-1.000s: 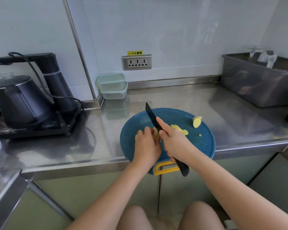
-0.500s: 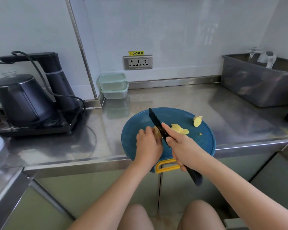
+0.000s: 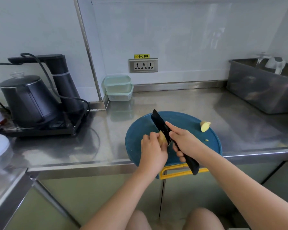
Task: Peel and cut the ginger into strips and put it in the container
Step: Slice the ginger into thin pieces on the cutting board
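- Working on the blue cutting board [image 3: 140, 135] at the counter's six o'clock edge; no strips cut yet, by the look of it.
- Nothing visible inside the stacked containers [image 3: 118, 87], at eleven o'clock from the board.
- Gripping the knife [image 3: 159, 121] in the right hand [image 3: 186, 143], blade against the ginger.
- Pinching the ginger [image 3: 162, 137] at board centre with the left hand [image 3: 154, 151]; seemingly mid-peel.
- Set aside at two o'clock: one cut-off piece [image 3: 204, 126].

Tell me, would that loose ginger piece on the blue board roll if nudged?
Probably not: the ginger piece looks lumpy with a flat cut face, so it would likely skid or wobble. It looks small and solid, so probably light and stiff.
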